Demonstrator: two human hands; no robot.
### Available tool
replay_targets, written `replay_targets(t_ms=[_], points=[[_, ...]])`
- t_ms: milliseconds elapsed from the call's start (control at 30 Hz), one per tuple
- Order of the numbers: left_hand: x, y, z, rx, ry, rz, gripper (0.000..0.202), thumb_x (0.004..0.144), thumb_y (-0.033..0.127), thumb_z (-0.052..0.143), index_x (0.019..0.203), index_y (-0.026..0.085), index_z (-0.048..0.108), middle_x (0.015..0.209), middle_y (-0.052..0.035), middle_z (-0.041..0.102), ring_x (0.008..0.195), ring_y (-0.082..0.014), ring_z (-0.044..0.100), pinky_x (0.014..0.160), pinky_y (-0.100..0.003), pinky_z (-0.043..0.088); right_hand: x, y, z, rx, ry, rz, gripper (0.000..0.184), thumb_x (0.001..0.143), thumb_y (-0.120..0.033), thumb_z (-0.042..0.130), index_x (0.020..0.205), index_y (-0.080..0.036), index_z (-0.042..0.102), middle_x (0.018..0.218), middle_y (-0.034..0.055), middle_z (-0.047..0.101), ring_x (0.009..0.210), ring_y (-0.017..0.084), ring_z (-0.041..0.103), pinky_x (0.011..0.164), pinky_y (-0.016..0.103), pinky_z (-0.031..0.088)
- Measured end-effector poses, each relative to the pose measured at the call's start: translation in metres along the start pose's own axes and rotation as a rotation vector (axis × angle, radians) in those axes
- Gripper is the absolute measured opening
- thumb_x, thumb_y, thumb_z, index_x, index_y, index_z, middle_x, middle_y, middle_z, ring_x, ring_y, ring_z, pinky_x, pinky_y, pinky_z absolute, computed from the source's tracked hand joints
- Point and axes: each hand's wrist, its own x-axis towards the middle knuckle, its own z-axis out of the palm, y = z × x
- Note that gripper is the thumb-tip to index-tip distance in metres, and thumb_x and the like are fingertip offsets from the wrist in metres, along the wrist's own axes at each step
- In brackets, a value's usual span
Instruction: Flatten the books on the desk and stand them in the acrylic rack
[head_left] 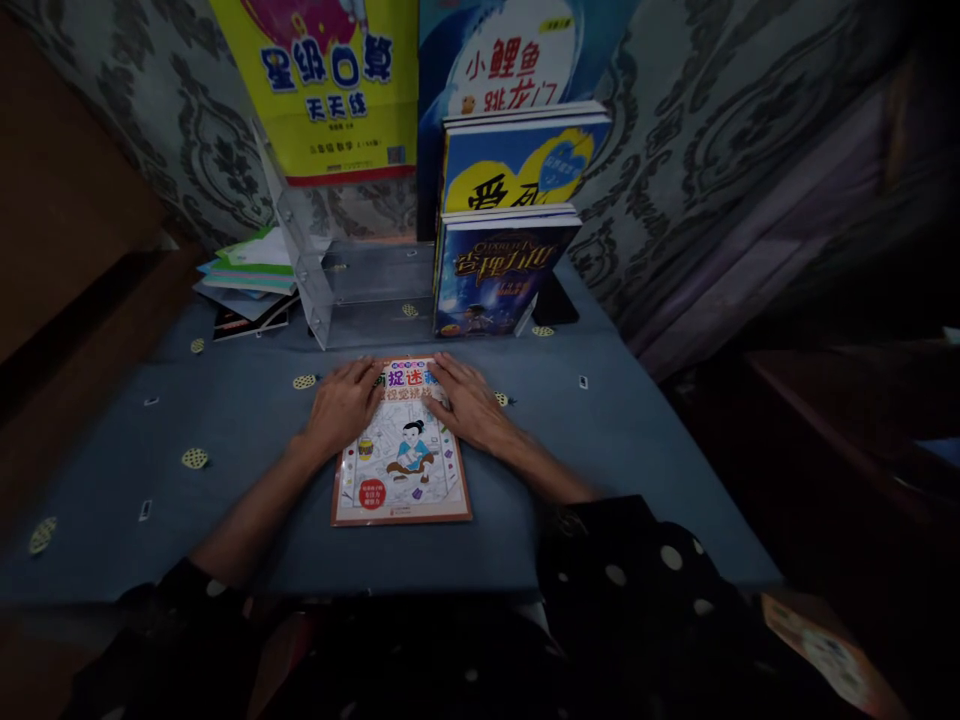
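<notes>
A thin picture book with a white cover and orange-brown border lies flat on the table in front of me. My left hand rests on its upper left edge, fingers stretched towards the top. On the upper right part of the cover lies my right hand, its fingers extended and the thumb apart. Both hands are flat and grip nothing. They hide the ends of the title lines.
Behind the book stands a clear stepped rack holding a dark blue book and several others. A yellow workbook leans at the back. Stacked booklets lie left, and a black flat object right. A blue cloth covers the table.
</notes>
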Motion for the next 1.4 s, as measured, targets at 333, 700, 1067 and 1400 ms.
replay_targets(t_ms=[333, 700, 1067, 1400], points=[[0.005, 0.013, -0.005, 0.036, -0.051, 0.017, 0.041, 0.101, 0.024, 0.038, 0.133, 0.010, 0.060, 0.140, -0.0183, 0.060, 0.129, -0.0321, 0.056, 0.112, -0.052, 0.038, 0.004, 0.002, 0.000, 0.012, -0.010, -0.020, 0.056, 0.097, -0.039, 0.049, 0.146, -0.012, 0.048, 0.156, 0.0185, 0.044, 0.147, 0.032, 0.036, 0.120, 0.054, 0.032], [0.013, 0.014, -0.004, -0.030, -0.071, 0.107, 0.043, 0.102, 0.036, 0.042, 0.131, 0.011, 0.060, 0.138, -0.0164, 0.061, 0.126, -0.0326, 0.056, 0.110, -0.050, 0.041, 0.005, 0.000, -0.001, -0.005, -0.011, -0.016, 0.055, 0.098, -0.039, 0.049, 0.145, -0.010, 0.049, 0.156, 0.0200, 0.044, 0.147, 0.033, 0.037, 0.120, 0.055, 0.032], [0.032, 0.030, 0.012, -0.122, -0.084, 0.220, 0.046, 0.101, 0.031, 0.040, 0.141, 0.013, 0.054, 0.145, -0.0145, 0.056, 0.133, -0.0300, 0.050, 0.110, -0.047, 0.038, 0.004, 0.001, -0.001, 0.028, -0.003, -0.029, 0.057, 0.099, -0.039, 0.045, 0.148, -0.010, 0.044, 0.156, 0.0189, 0.044, 0.149, 0.030, 0.035, 0.122, 0.051, 0.031], [0.031, 0.028, 0.014, -0.170, -0.068, 0.207, 0.045, 0.102, 0.032, 0.041, 0.142, 0.015, 0.054, 0.145, -0.0125, 0.056, 0.135, -0.0279, 0.048, 0.113, -0.046, 0.035, 0.003, 0.000, -0.001, 0.018, -0.004, 0.005, 0.059, 0.099, -0.040, 0.045, 0.146, -0.005, 0.047, 0.156, 0.0206, 0.044, 0.146, 0.031, 0.038, 0.122, 0.049, 0.030]])
